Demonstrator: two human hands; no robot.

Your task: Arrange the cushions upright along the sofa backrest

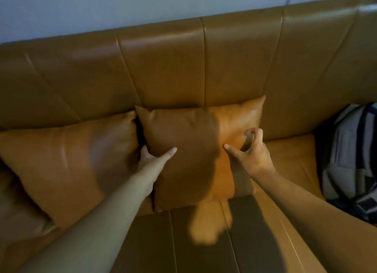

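We're at the centre cushion (195,152), mid frame, standing upright w/ its back against the sofa backrest (163,68) and its lower edge on the seat (285,160). Left hand (152,157) is at the cushion's left edge, thumb laid across the front face, other fingers tucked out of sight in the gap toward the left cushion (67,166), so it looks like a hold on that edge but we can't tell how firm. Right hand (252,152) is spread w/ fingers curled, thumb tip pointing at the front face, index hooked near the right edge; holding nothing, contact unclear. Key relation: cushion sits straight ahead between both hands, long axis roughly vertical, leaning slightly to frame right; left hand is the closer one, already on it. Left cushion leans lower and more slumped at frame left, touching or nearly touching the centre one. Backpack (350,156) at far right on the seat, well apart. We judge next move = squaring the centre cushion, likely w/ both hands.
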